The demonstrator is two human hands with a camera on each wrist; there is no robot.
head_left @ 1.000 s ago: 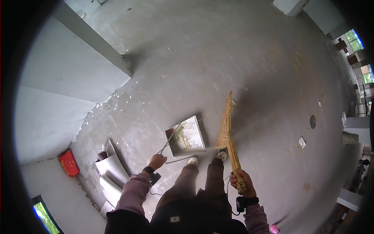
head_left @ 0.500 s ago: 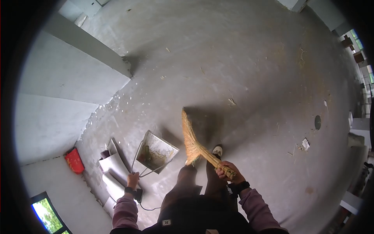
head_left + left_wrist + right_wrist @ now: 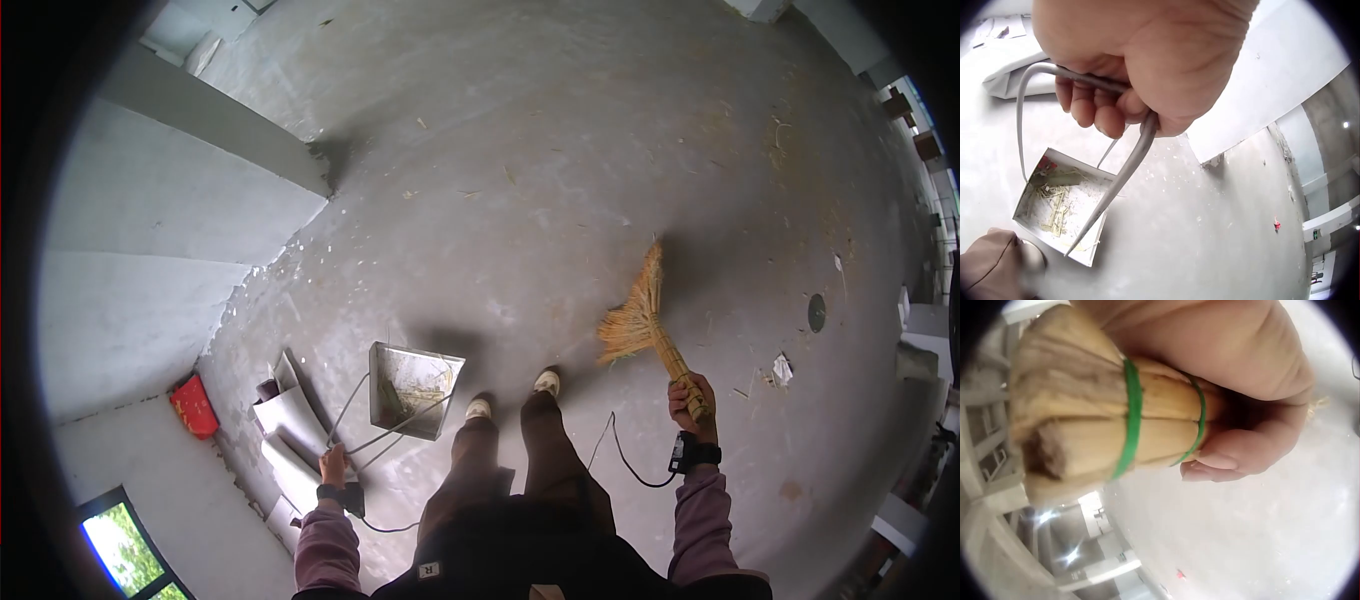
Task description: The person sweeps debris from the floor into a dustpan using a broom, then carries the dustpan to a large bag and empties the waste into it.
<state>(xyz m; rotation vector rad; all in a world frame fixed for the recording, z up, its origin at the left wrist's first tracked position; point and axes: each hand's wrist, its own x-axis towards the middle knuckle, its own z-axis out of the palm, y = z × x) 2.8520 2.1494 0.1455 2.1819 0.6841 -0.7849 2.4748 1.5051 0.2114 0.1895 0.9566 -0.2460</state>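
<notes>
My left hand point(image 3: 335, 465) grips the bent grey metal handle point(image 3: 1121, 178) of a dustpan, fingers curled round the bar. The dustpan point(image 3: 424, 368) is a light square pan at the left of my feet, and straw bits point(image 3: 1057, 215) lie inside it. Out to the right, my right hand point(image 3: 692, 402) holds a straw broom point(image 3: 648, 318) by its bundled handle. Its fanned bristles point forward and left, toward the floor. In the right wrist view, green bands point(image 3: 1130, 419) circle the handle's butt end, with fingers and thumb wrapped round it.
Rolled white sheets point(image 3: 292, 425) lie on the floor at the left, near a red bag point(image 3: 193, 406) by the wall. A pillar corner point(image 3: 318, 185) juts in at upper left. Straw scraps and a crumpled paper point(image 3: 782, 368) lie on the concrete floor, near a round cover point(image 3: 817, 313).
The broom swung left across my feet, then out to the right with my right hand. The dustpan moved left and turned; my left hand moved left and lower with its handle.
</notes>
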